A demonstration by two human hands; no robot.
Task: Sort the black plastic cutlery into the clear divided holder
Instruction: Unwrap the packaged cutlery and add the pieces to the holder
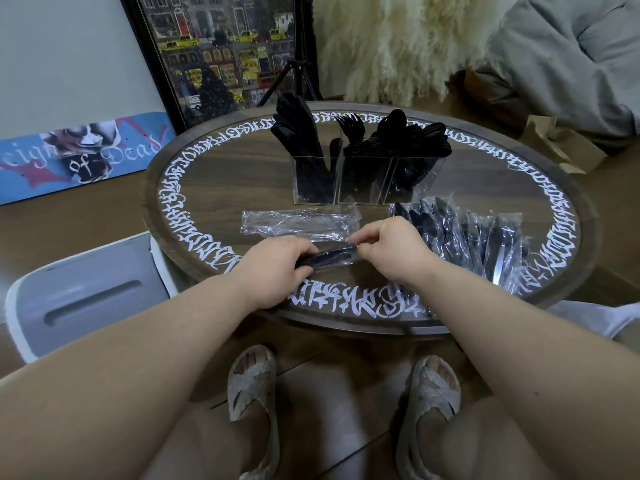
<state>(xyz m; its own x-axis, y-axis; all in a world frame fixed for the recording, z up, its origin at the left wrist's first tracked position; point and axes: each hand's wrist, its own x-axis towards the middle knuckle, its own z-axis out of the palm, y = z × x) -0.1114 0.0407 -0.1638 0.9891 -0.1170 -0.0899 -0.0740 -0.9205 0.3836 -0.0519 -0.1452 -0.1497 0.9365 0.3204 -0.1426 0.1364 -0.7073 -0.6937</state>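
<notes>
Left hand point(277, 268) is gripping one end of a wrapped cutlery pack point(330, 257), fingers curled round it; right hand point(388, 247) is pinching the other end. Pack is sitting just in front of the holder point(363, 181), near the empty wrapper point(298, 221). More packs point(467, 237) are lying right of the holder on the table point(214, 188).

A dark brown wood-grain surface point(221, 188) is ringed by white calligraphic lettering point(349, 306). Black cutlery point(298, 133) is held in a clear holder point(363, 188). Clear wrappers point(298, 221) are seen. A blue board point(79, 157) is marked with pink and white script.
</notes>
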